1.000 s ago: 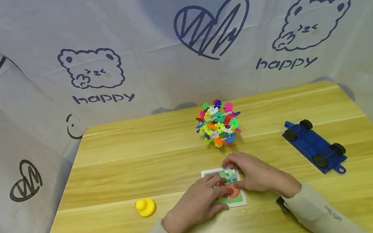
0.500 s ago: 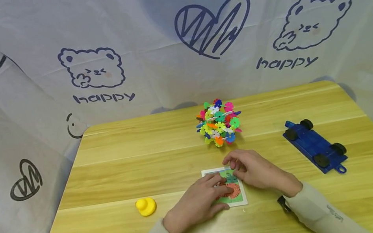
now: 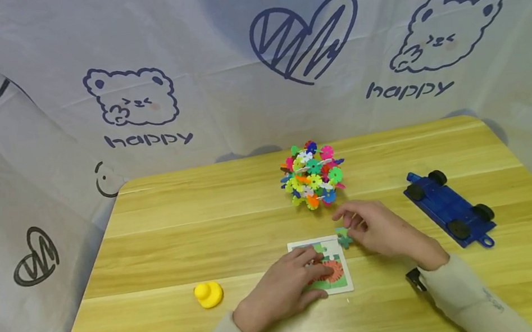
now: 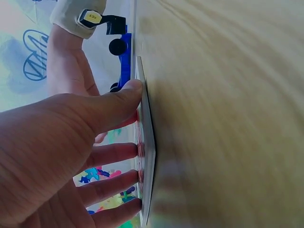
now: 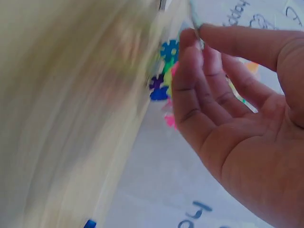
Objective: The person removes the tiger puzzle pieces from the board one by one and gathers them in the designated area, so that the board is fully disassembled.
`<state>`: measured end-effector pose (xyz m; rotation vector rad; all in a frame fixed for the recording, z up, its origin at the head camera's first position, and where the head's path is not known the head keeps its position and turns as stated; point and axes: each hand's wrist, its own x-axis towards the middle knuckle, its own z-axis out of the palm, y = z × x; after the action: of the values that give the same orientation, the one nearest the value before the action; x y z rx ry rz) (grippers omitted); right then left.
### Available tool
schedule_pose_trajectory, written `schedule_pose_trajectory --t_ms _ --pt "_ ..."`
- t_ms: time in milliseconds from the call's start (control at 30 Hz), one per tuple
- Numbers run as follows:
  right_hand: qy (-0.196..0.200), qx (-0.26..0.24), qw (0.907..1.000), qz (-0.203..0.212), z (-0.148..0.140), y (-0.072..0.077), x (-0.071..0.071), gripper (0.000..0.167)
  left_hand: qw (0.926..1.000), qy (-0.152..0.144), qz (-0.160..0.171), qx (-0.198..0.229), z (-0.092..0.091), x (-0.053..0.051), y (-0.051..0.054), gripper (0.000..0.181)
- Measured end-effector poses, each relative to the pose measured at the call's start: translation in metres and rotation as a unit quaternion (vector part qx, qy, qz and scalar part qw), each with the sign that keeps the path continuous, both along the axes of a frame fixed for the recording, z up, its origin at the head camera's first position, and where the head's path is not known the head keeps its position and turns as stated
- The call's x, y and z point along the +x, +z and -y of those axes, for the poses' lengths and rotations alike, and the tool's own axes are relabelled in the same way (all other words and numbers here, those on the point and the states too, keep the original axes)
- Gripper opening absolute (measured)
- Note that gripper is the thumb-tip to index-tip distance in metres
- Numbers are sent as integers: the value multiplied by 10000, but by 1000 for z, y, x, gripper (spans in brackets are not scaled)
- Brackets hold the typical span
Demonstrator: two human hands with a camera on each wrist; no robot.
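Observation:
A small puzzle with a white frame point(image 3: 349, 285) lies flat on the wooden table, a bare white patch showing at its upper right. My left hand point(image 3: 283, 288) rests on it with spread, mostly straight fingers; in the left wrist view the thumb of the left hand point(image 4: 71, 118) touches the edge of the board point(image 4: 150, 156). Just off the frame's upper right corner, my right hand point(image 3: 382, 229) pinches a green puzzle piece point(image 3: 343, 238) between thumb and fingers. The right wrist view shows the right hand point(image 5: 237, 104) holding the thin piece point(image 5: 195, 19) edge-on.
Behind the puzzle stands a ball of colourful flower-shaped discs point(image 3: 312, 176). A yellow duck point(image 3: 208, 295) sits to the left. At the right lies a blue wheeled toy point(image 3: 448, 208), wheels up. A printed white cloth point(image 3: 227, 109) hangs behind the table.
My right hand has moved right and slightly back with the green piece, which has left the puzzle's upper right corner. The left hand has stayed in place.

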<state>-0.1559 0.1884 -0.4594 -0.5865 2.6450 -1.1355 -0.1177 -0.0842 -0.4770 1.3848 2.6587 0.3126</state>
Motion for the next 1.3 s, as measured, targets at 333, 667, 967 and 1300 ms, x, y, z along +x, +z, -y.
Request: schedule_pose_trajectory --t_ms 333,667,967,1300 --pt "167 79 9997 137 -15 -7 -6 27 10000 7 -32 -85 -2 0 -1 40" --pt "-1 490 9987 118 -13 -6 -8 22 10000 -29 -30 -18 -1 -1 0 39" --pt "181 1039 9944 -21 -13 -5 -5 24 10000 -10 23 -35 0 0 0 40" --pt "161 1178 9928 126 -10 -4 -2 26 9997 -7 83 217 1 -1 -1 34"
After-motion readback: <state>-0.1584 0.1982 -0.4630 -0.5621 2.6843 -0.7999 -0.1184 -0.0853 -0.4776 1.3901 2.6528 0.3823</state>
